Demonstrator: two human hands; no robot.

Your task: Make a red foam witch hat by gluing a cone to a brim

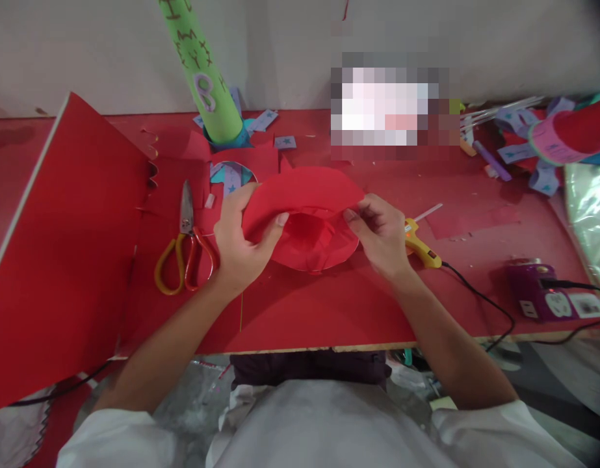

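Between my two hands is a red paper hat [304, 188], with a wide round brim and a hollow crown whose opening faces me. My left hand [246, 237] grips the brim at its left side, thumb on the near face and fingers behind. On the right edge, my right hand [380, 231] pinches the brim between thumb and fingers. Left of my left hand lie scissors [186, 244] with orange and yellow handles, blades pointing away. A yellow glue gun [421, 246] rests just right of my right hand, its cord running toward the table's front edge.
A green lettered tube [205, 78] stands at the back among paper scraps. A tall red board [70, 247] rises at the left. On the right are a purple power box [538, 289], a red and pink paper tube [558, 136] and clear plastic [592, 221]. A blurred patch covers the back.
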